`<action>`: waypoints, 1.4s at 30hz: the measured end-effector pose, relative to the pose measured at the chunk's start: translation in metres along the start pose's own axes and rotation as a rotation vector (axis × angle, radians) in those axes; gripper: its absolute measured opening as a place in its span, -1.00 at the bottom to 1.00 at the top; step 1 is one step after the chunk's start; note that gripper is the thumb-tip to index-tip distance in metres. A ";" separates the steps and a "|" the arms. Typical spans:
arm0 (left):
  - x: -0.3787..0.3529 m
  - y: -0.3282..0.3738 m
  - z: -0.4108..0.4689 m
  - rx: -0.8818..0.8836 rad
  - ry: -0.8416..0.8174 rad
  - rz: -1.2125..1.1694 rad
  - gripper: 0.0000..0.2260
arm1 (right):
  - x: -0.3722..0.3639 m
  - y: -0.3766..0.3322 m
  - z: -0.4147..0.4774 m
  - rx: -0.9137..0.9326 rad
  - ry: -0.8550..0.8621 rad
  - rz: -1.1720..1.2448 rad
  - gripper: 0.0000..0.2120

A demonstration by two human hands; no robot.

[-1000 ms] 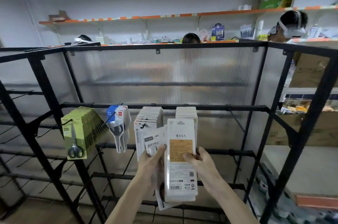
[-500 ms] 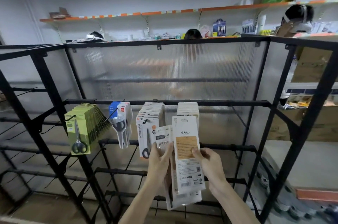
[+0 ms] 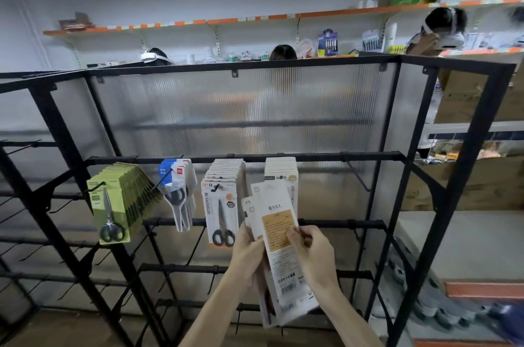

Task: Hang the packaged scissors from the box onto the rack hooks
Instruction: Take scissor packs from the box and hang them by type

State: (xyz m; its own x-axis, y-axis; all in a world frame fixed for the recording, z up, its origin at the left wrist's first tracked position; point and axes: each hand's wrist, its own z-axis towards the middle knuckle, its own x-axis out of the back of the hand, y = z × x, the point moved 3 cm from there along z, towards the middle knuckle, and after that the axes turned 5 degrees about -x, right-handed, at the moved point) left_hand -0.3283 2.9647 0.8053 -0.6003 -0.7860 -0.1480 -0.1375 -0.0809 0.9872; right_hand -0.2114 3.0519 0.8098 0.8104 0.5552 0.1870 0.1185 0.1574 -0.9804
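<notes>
Hanging step in hand: fingers of left hand (image 3: 246,257) and right hand (image 3: 313,254) curl round fanned packaged scissors (image 3: 279,233), whose hang-holes next need aligning with hung packs (image 3: 280,169) at twelve o'clock.

Along the rack bar (image 3: 326,157), packaged scissors (image 3: 221,213) are hanging in four bunches; the held packs (image 3: 276,229) are overlapping the rightmost bunch (image 3: 280,169).

Both hands are bare, the left hand (image 3: 249,251) and the right hand (image 3: 313,256). Below the grip, the left forearm (image 3: 215,307) and the right forearm (image 3: 350,318) are bare too, with skin uncovered down to the bottom edge.
</notes>
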 end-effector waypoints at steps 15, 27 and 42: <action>0.022 0.018 0.011 -0.192 0.072 0.209 -0.67 | 0.009 -0.017 0.012 -0.151 -0.157 0.218 -0.78; 0.040 0.001 0.015 -0.101 0.126 0.129 -0.65 | 0.003 -0.012 0.021 -0.069 -0.018 0.204 -0.66; 0.078 0.007 0.025 -0.169 0.218 0.094 -0.66 | -0.011 0.012 0.057 -0.083 0.088 -0.143 -0.91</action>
State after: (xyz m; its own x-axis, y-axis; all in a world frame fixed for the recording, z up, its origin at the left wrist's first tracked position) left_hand -0.3963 2.9180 0.7992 -0.4183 -0.9065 -0.0571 0.0546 -0.0878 0.9946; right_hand -0.2511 3.0944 0.7994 0.8287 0.4579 0.3220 0.2798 0.1594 -0.9467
